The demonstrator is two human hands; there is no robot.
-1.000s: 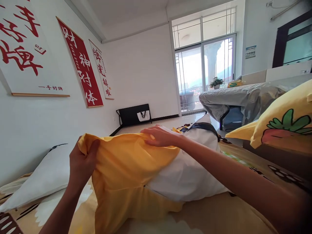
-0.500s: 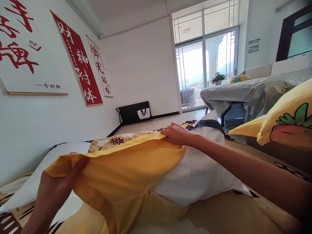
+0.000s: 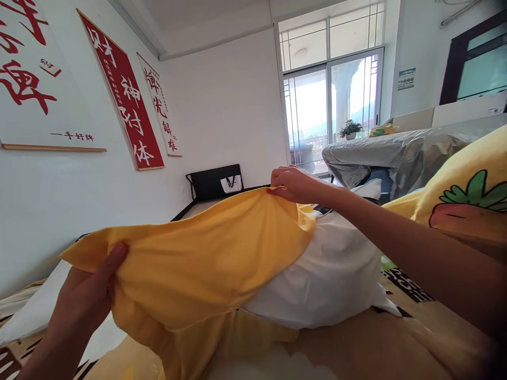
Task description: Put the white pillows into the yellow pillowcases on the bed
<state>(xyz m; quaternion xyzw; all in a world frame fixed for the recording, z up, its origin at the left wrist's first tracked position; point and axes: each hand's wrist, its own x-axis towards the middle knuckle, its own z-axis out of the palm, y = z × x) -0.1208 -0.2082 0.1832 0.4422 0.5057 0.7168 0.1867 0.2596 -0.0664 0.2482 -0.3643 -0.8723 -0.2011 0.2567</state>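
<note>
A yellow pillowcase (image 3: 206, 258) is stretched between both hands above a bed. My left hand (image 3: 85, 298) grips its near corner at the lower left, thumb on top. My right hand (image 3: 291, 183) pinches the far edge of its opening, arm reaching in from the right. A white pillow (image 3: 328, 269) lies partly inside the pillowcase, its bare end sticking out to the right on the patterned bedsheet (image 3: 396, 343).
Another white pillow (image 3: 29, 311) lies at the left by the wall. A yellow carrot-print pillow (image 3: 467, 195) sits at the right. Behind are a plastic-covered table (image 3: 388, 153), glass balcony doors (image 3: 332, 111), red and white wall banners (image 3: 127, 100) and a black folded stand (image 3: 216, 182).
Both hands have lifted the pillowcase edge; the right hand rose and moved farther over the pillow, while the left hand dropped leftwards, spreading the cloth wider.
</note>
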